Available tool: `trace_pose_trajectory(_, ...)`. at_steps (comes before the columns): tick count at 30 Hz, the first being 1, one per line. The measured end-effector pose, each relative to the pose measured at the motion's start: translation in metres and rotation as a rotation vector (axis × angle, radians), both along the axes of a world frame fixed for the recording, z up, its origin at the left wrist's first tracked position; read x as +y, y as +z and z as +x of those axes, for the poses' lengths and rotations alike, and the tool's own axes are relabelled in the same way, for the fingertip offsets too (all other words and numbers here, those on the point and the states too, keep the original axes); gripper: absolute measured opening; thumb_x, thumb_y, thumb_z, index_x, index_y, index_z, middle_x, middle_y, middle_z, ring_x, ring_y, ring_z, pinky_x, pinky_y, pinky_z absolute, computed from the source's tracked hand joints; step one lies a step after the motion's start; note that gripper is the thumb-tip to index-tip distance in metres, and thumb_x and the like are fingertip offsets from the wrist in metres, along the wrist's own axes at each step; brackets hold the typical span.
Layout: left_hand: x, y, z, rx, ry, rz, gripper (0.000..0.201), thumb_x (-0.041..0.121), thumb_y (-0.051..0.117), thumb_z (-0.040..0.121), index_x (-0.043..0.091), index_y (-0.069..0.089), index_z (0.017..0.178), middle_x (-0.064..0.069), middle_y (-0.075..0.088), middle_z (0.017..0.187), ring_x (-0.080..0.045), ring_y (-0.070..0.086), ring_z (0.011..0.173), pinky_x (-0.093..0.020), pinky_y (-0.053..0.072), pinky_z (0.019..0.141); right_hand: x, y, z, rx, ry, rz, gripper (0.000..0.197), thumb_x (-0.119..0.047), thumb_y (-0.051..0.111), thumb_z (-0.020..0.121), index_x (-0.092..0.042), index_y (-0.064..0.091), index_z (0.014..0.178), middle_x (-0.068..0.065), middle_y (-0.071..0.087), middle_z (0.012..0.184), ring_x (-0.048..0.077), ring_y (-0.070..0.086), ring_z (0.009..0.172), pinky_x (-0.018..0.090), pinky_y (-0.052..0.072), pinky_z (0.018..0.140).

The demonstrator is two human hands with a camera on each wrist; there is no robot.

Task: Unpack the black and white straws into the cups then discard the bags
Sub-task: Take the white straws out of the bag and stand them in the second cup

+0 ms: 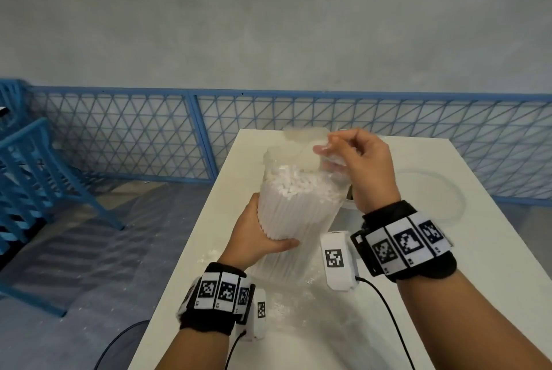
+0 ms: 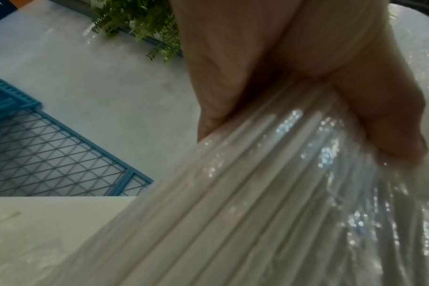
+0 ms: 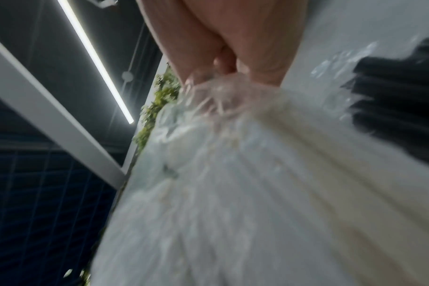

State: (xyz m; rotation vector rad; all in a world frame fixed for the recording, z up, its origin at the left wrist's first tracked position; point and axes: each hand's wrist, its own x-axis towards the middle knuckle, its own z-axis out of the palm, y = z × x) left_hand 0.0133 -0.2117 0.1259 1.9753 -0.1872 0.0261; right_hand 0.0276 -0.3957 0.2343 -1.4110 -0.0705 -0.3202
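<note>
A thick bundle of white straws stands upright on the white table, wrapped in a clear plastic bag that is open at the top. My left hand grips the bundle around its lower left side, thumb across the front; the left wrist view shows fingers curled round the straws. My right hand pinches the bag's top edge at the upper right; the right wrist view is blurred, with fingers gathering the plastic. Black straws in plastic show at the right wrist view's right edge.
A faint clear round rim, maybe a cup or lid, lies on the table to the right of my right hand. A blue mesh fence runs behind the table, and blue racks stand on the floor at left.
</note>
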Motion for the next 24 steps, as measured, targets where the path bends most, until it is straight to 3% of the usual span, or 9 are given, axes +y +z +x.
trace_pose_trajectory(3,-0.011,0.004,-0.003,-0.009,-0.026,0.033,0.079,0.021,0.092,0.051,0.027,0.041,0.112,0.009,0.055,0.108,0.007,0.05,0.097,-0.011,0.042,0.072,-0.018,-0.003,0.003,0.025,-0.146,0.035,0.006,-0.008,0.059,0.087,-0.012,0.061,0.09,0.01,0.064,0.091,0.016,0.066,0.082,0.024,0.053,0.065)
trace_pose_trajectory(6,-0.02,0.004,-0.006,-0.018,-0.051,0.052,0.078,0.025,0.091,0.052,0.024,0.042,0.112,0.005,0.056,0.109,0.001,0.052,0.097,-0.017,0.045,0.074,-0.032,-0.002,-0.004,-0.117,-0.169,-0.324,0.019,-0.014,0.068,0.08,-0.019,0.06,0.097,-0.008,0.061,0.094,0.007,0.059,0.085,0.019,0.051,0.069)
trace_pose_trajectory(8,-0.026,0.002,-0.008,-0.013,-0.072,0.063,0.078,0.027,0.092,0.052,0.022,0.043,0.112,0.003,0.057,0.109,-0.008,0.054,0.1,-0.024,0.048,0.078,-0.037,0.002,-0.009,-0.167,-0.149,-0.515,0.012,-0.016,0.069,0.08,-0.023,0.063,0.087,-0.012,0.063,0.086,0.005,0.06,0.078,0.018,0.049,0.069)
trace_pose_trajectory(10,-0.031,0.0,-0.01,-0.014,-0.087,0.074,0.078,0.028,0.092,0.051,0.022,0.043,0.112,0.005,0.056,0.108,-0.008,0.054,0.101,-0.023,0.048,0.077,-0.043,0.001,-0.01,-0.164,-0.256,-0.489,0.013,-0.015,0.066,0.082,-0.026,0.061,0.08,-0.014,0.063,0.08,0.005,0.058,0.073,0.018,0.047,0.069)
trace_pose_trajectory(12,-0.037,-0.002,-0.013,-0.014,-0.081,0.061,0.078,0.027,0.092,0.051,0.024,0.042,0.111,0.007,0.055,0.107,-0.002,0.053,0.099,-0.016,0.043,0.071,-0.051,0.002,-0.014,-0.192,-0.439,-0.321,0.01,-0.014,0.064,0.084,-0.023,0.058,0.085,-0.008,0.062,0.083,0.006,0.056,0.071,0.015,0.044,0.067)
trace_pose_trajectory(14,-0.044,-0.004,-0.015,-0.02,-0.075,0.053,0.079,0.027,0.092,0.051,0.025,0.04,0.111,0.011,0.053,0.106,0.001,0.051,0.099,-0.013,0.041,0.069,-0.055,0.007,-0.028,-0.34,-0.541,-0.328,0.011,-0.014,0.064,0.084,-0.019,0.057,0.091,-0.001,0.061,0.086,0.006,0.053,0.067,0.01,0.042,0.064)
trace_pose_trajectory(17,-0.054,-0.008,-0.018,-0.04,-0.071,0.056,0.081,0.027,0.092,0.05,0.027,0.037,0.111,0.018,0.047,0.105,0.003,0.048,0.1,-0.013,0.04,0.071,-0.055,0.008,-0.048,-0.409,-0.261,-0.723,0.005,-0.013,0.061,0.086,-0.016,0.064,0.089,-0.002,0.066,0.084,0.005,0.056,0.071,0.015,0.046,0.068)
trace_pose_trajectory(20,-0.065,-0.016,-0.021,-0.042,-0.049,0.044,0.082,0.027,0.092,0.049,0.026,0.037,0.11,0.017,0.046,0.105,0.003,0.048,0.099,-0.011,0.042,0.07,-0.058,-0.011,-0.051,-0.121,0.007,-1.178,0.015,-0.02,0.056,0.089,-0.021,0.068,0.098,0.0,0.067,0.096,0.014,0.059,0.083,0.028,0.046,0.073)
trace_pose_trajectory(24,-0.072,-0.031,-0.026,0.027,-0.019,0.018,0.088,0.028,0.093,0.047,0.024,0.033,0.112,0.009,0.045,0.109,0.0,0.048,0.101,-0.009,0.043,0.069,-0.06,-0.023,-0.053,-0.029,0.106,-1.268,0.025,-0.022,0.053,0.091,-0.025,0.061,0.115,0.001,0.063,0.106,0.018,0.059,0.089,0.028,0.041,0.071)
